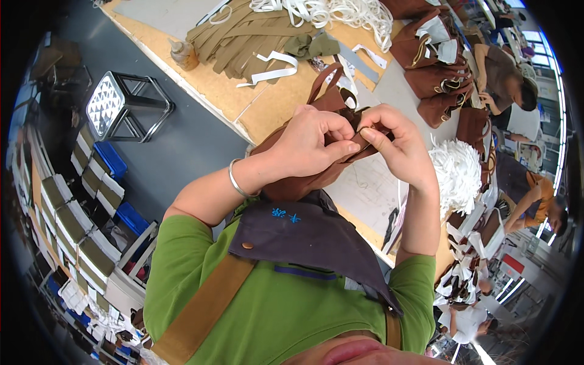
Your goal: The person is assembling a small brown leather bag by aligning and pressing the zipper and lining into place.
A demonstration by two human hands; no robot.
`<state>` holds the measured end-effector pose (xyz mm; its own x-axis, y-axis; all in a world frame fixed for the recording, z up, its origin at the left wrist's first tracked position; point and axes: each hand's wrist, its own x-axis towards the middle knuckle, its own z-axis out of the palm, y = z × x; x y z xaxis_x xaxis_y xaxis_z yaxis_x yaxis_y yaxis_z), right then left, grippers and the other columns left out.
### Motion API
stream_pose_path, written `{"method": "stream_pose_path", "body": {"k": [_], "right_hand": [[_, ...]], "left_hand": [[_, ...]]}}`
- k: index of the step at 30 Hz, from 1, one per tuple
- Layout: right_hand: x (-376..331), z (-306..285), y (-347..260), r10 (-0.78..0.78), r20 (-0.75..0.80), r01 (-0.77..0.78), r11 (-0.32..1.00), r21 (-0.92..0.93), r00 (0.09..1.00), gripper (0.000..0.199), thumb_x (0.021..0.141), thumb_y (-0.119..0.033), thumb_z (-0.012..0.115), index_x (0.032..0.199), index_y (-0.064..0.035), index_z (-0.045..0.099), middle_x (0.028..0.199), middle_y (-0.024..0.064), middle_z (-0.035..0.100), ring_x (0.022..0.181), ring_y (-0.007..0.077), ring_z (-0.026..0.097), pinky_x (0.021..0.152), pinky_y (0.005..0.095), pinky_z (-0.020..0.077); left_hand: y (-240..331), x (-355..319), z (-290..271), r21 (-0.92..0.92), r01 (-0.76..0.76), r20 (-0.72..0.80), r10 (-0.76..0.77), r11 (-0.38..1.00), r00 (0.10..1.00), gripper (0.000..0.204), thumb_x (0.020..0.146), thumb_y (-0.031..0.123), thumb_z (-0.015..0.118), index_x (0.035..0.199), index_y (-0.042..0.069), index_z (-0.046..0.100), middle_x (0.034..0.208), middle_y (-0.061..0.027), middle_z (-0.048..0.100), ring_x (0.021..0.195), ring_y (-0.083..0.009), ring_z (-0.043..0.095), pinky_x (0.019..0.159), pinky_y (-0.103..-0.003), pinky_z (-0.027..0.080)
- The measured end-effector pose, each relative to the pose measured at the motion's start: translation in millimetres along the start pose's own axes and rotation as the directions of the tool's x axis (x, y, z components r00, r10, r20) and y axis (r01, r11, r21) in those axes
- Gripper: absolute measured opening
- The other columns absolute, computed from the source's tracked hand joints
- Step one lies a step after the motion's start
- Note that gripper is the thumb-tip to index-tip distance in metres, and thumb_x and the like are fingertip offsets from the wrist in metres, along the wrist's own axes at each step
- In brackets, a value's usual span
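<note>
While both hands, left hand [313, 143] and right hand [395, 143], pinch the brown bag [292, 179] strap together, one loose fingertip could probably let it slip.

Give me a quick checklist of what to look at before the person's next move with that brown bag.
1. Left hand grips the brown bag: ok, its fingers are closed on the bag's top.
2. Right hand pinches the same top edge: ok.
3. Bag held above the worktable, not lying on it: ok.
4. Bag's handle loop hangs free of both hands: ok.
5. What the fingertips pinch between them: cannot tell, hidden.
6. Bracelet stays off the bag: ok, on the left wrist.
</note>
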<state>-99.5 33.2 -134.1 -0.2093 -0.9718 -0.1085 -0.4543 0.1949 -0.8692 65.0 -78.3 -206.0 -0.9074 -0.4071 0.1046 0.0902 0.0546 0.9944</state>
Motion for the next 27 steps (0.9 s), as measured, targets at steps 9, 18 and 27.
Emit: {"method": "stream_pose_path", "body": {"k": [9,18,27], "right_hand": [[-2.6,5.5,2.2,0.057,-0.034,-0.058,0.998,-0.024,0.998,0.005,0.093,-0.007,0.063,0.095,-0.0018,0.062,0.076,0.0016,0.064,0.071,0.0081,0.060,0.066,0.0250,0.0496],[3.0,-1.1,4.0,0.062,0.050,-0.066,0.995,0.068,0.997,0.007,0.093,-0.007,0.065,0.095,-0.0002,0.065,0.081,0.0004,0.066,0.076,0.0065,0.059,0.070,0.0250,0.0509],[7.9,-4.1,6.4,0.071,0.050,-0.077,0.990,0.118,0.996,0.008,0.090,-0.008,0.070,0.090,-0.0022,0.064,0.078,-0.0015,0.064,0.073,0.0056,0.056,0.067,0.0236,0.0479]], "left_hand": [[6.3,1.0,-6.6,-0.109,0.057,0.003,-0.057,0.992,0.998,0.015,0.086,0.010,0.076,0.078,0.004,0.065,0.068,0.0031,0.062,0.063,-0.0022,0.052,0.057,-0.021,0.040],[4.3,0.9,-1.6,-0.232,0.136,0.009,-0.137,0.963,0.990,0.015,0.087,0.011,0.076,0.081,0.005,0.064,0.071,0.0068,0.059,0.063,-0.0009,0.046,0.056,-0.020,0.037],[4.5,8.8,-9.0,-0.236,0.198,0.094,-0.181,0.951,0.979,0.016,0.090,0.018,0.074,0.083,0.007,0.064,0.070,0.0089,0.055,0.062,0.0003,0.042,0.055,-0.019,0.032]]}}
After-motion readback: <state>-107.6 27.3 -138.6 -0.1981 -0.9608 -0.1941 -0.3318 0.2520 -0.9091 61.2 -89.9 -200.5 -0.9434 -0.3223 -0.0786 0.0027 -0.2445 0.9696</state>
